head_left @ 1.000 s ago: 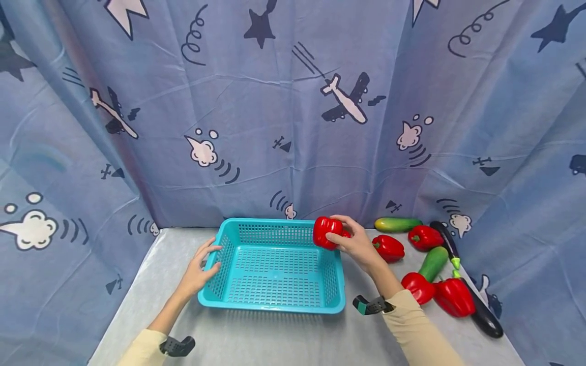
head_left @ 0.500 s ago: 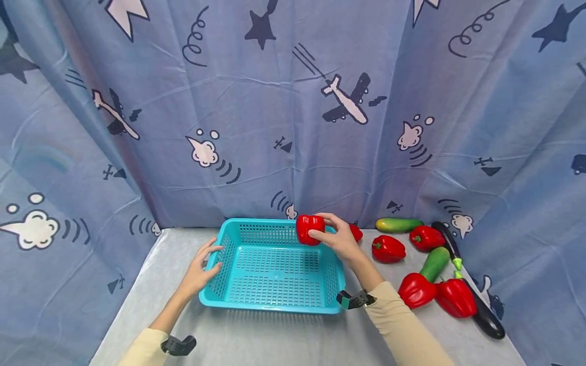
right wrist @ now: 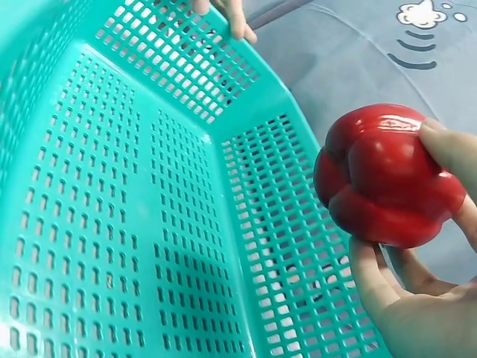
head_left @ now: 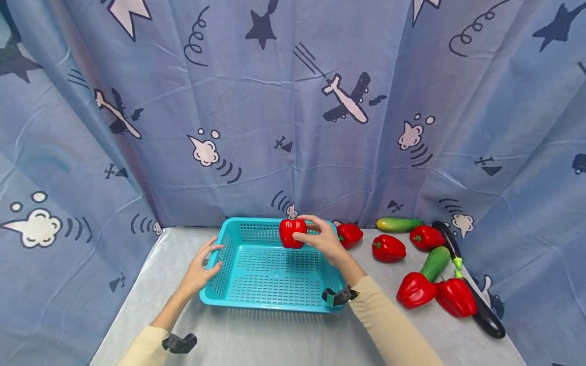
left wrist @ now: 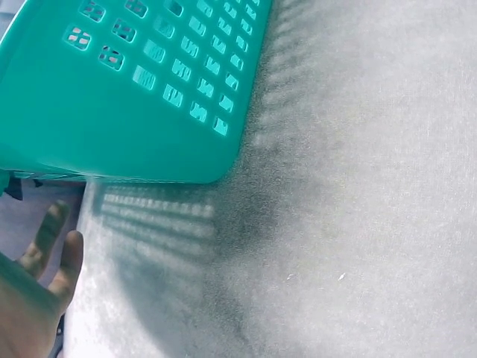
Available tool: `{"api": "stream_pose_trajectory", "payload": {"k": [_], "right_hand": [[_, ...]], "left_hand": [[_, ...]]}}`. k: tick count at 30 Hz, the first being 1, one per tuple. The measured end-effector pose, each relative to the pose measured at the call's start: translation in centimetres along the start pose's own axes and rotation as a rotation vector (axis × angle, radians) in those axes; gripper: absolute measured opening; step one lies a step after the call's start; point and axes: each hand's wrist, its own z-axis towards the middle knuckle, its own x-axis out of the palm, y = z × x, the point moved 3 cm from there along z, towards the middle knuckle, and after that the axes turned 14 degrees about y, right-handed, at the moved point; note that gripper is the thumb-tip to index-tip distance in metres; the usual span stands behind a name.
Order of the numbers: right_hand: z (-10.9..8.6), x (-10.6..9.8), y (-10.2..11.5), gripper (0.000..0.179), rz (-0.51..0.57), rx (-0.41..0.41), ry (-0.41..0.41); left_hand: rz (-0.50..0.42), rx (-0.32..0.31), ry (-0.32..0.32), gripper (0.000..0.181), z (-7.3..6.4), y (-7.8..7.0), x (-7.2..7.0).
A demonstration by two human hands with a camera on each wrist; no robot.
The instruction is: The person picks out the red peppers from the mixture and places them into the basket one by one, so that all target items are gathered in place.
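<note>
A turquoise perforated basket (head_left: 270, 308) stands on the grey-white table, with no vegetables visible inside. My right hand (head_left: 322, 243) pinches a red bell pepper (head_left: 292, 234) between thumb and fingers, above the basket's back right part. In the right wrist view the pepper (right wrist: 391, 179) has its lobed end toward the basket, and the right hand (right wrist: 425, 313) holds it from behind. My left hand (head_left: 198, 269) is at the basket's left rim, fingers spread and fairly straight, their tips over the edge. The left wrist view shows two fingers of that hand (left wrist: 37, 291) low beside the basket (left wrist: 112, 119).
Right of the basket lie several red bell peppers (head_left: 388, 248), a yellow-green cucumber (head_left: 399, 224), a green cucumber (head_left: 435, 264) and two dark eggplants (head_left: 487, 317). A blue patterned curtain (head_left: 256, 127) hangs behind and at both sides of the table (head_left: 256, 340).
My right hand has carried the red bell pepper leftward from the basket's right back corner, farther over the basket. Another pepper behind the hand has come into view. The left hand stays put.
</note>
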Motion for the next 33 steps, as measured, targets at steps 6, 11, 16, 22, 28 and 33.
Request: {"api": "stream_pose_trajectory", "payload": {"k": [6, 11, 16, 22, 28, 33], "right_hand": [[1.2, 1.3, -0.6, 0.053, 0.021, 0.043, 0.028], [2.2, 2.5, -1.0, 0.052, 0.043, 0.057, 0.052], [3.1, 3.5, -1.6, 0.05, 0.062, 0.073, 0.086], [4.0, 4.5, -2.8, 0.05, 0.12, 0.132, 0.089], [4.7, 5.3, -4.1, 0.053, 0.154, 0.151, 0.127], [4.9, 5.7, -4.9, 0.052, 0.135, 0.181, 0.147]], "left_hand": [[0.013, 0.013, -0.002, 0.046, 0.1, -0.1, 0.0], [0.012, 0.016, -0.001, 0.046, 0.1, -0.2, 0.0], [0.01, 0.008, -0.002, 0.046, 0.1, -0.1, 0.0], [0.004, 0.007, 0.0, 0.045, 0.0, -0.1, 0.0], [0.01, 0.003, -0.007, 0.046, 0.0, -0.1, -0.1], [0.01, 0.001, -0.002, 0.046, 0.0, 0.0, 0.0]]}}
